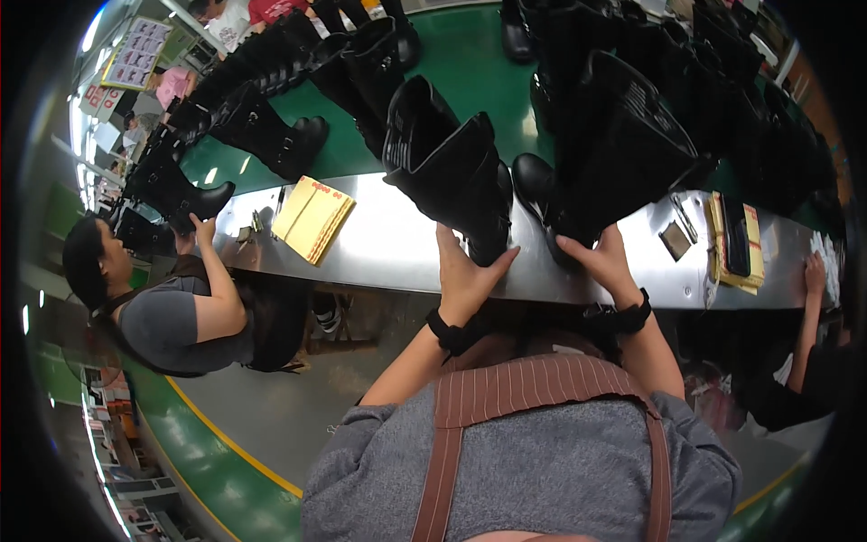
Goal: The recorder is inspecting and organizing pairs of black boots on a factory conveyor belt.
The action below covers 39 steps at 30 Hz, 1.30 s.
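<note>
Two tall black boots stand side by side in front of me at the metal edge of the bench. My left hand (470, 278) is closed round the lower back of the left boot (456, 185), thumb on the near side and the other fingers mostly hidden behind it. Around the heel area of the right boot (623, 149), my right hand (603, 264) grips in the same way, its thumb pointing left. The shafts lean outward, away from each other, and their openings face up, showing a patterned lining. The right boot's shiny rounded toe (535, 181) points away to the left.
A yellow paper stack (313, 219) lies on the metal strip (388, 262) to the left. At right are another yellow pad (751, 244) with a dark phone-like object and small tools (682, 226). Many black boots (271, 135) crowd the green bench. A co-worker (190, 307) handles a boot at left.
</note>
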Each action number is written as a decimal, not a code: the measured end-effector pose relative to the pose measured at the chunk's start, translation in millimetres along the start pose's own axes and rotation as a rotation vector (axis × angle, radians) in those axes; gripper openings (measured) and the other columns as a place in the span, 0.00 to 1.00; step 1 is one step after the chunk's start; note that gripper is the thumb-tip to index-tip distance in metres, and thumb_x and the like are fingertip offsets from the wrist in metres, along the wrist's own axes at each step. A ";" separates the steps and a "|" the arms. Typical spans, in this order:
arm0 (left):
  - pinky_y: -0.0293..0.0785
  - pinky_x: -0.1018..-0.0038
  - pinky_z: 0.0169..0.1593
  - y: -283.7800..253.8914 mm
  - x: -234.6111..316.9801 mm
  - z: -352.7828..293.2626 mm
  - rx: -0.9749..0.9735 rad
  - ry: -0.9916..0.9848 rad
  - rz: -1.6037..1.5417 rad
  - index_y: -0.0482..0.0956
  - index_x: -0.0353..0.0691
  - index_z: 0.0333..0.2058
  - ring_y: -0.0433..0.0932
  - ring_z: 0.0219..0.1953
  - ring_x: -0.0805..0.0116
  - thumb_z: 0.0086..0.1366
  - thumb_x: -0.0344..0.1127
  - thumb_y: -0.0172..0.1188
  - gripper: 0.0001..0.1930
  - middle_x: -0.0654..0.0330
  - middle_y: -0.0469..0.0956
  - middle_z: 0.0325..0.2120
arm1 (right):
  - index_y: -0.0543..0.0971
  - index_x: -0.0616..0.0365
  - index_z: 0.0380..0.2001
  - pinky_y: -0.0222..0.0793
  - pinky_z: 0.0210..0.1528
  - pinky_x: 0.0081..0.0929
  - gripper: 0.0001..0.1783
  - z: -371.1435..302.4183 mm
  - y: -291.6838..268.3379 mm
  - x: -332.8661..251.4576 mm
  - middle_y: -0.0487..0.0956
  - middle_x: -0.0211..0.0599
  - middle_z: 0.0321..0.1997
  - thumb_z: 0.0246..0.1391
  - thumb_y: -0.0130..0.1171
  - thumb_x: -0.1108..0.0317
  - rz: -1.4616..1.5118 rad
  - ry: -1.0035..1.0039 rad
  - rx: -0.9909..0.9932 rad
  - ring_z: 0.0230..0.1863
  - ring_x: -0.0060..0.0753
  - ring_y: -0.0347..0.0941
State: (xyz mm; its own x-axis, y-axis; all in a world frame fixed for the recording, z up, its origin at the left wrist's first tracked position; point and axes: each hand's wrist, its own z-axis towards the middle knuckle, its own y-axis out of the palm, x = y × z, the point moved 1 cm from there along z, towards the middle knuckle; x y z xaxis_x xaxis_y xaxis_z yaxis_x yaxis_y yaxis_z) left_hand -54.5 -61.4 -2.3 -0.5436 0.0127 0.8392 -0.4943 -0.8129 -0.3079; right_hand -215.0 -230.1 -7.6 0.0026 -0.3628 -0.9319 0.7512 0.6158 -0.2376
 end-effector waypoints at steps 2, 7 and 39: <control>0.67 0.65 0.54 6.3 -7.3 -2.7 -0.012 -0.117 -0.107 0.58 0.31 0.57 0.70 0.51 0.53 0.43 0.38 0.76 0.46 0.46 0.67 0.50 | 0.65 0.64 0.58 0.67 0.54 0.32 0.47 0.5 -0.1 -0.5 0.76 0.51 0.51 0.38 0.75 0.54 -0.049 0.103 -0.075 0.52 0.42 0.74; 0.72 0.70 0.48 -0.5 -17.4 -0.6 -0.124 -0.361 -0.037 0.73 0.31 0.46 0.78 0.43 0.62 0.50 0.35 0.70 0.25 0.54 0.79 0.40 | 0.67 0.64 0.57 0.69 0.52 0.30 0.46 -1.8 -0.6 -2.9 0.79 0.48 0.46 0.38 0.73 0.50 -0.162 0.308 -0.161 0.49 0.41 0.76; 0.72 0.75 0.44 -63.5 -35.9 13.5 -0.034 -0.427 -0.368 0.79 0.32 0.41 0.76 0.38 0.74 0.58 0.38 0.67 0.17 0.61 0.81 0.36 | 0.79 0.62 0.39 0.71 0.33 0.25 0.12 -4.5 28.2 -54.6 0.81 0.42 0.29 0.54 0.60 0.67 -0.270 -0.013 -0.531 0.30 0.31 0.79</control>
State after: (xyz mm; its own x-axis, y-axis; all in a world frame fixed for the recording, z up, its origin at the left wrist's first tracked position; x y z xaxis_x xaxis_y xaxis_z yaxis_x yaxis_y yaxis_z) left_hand 5.5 -18.1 -6.9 -0.0119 0.0488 0.9987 -0.6248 -0.7802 0.0307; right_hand -196.9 -189.8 35.3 -0.1325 -0.5618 -0.8166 0.2936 0.7647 -0.5736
